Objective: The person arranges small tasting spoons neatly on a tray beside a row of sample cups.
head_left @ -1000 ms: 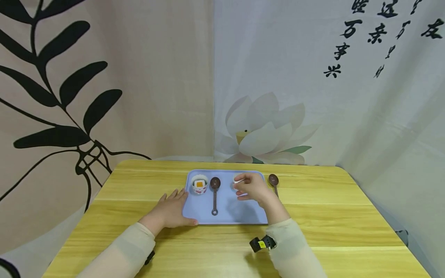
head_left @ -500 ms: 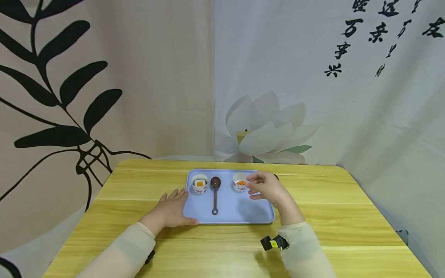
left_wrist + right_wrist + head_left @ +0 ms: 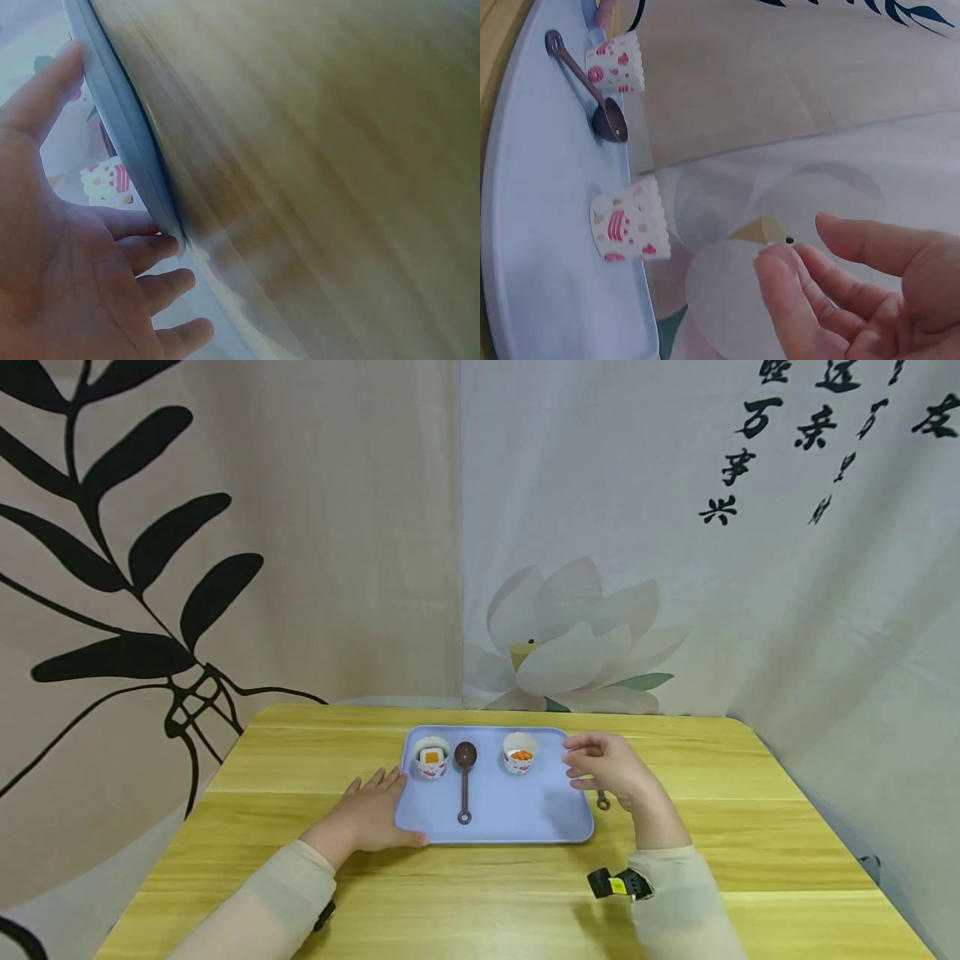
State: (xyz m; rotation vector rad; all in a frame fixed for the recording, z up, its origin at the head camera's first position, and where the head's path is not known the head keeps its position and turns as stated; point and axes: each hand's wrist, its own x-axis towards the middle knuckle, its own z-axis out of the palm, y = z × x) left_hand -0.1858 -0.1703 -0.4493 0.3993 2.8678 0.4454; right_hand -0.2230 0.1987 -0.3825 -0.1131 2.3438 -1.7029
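The left hand [image 3: 367, 818], fingers spread, rests ungripping against the tray's [image 3: 517, 818] edge; light, even pressure should steady it. The empty right hand [image 3: 609, 768], thumb apart from loosely bent fingers, partly hides a spoon [image 3: 603, 803] just right of the tray; it should pass well clear of the cup [image 3: 519, 767].

The right hand [image 3: 606, 768] hides all but the ringed end of a brown handle [image 3: 603, 802] beside the tray [image 3: 517, 822]. The orange bits [image 3: 522, 756] in the right cup [image 3: 517, 768] are too small to identify. In the left wrist view the table [image 3: 322, 165] is blurred and the left hand [image 3: 79, 277] runs off the edge; the right wrist view crops the tray.
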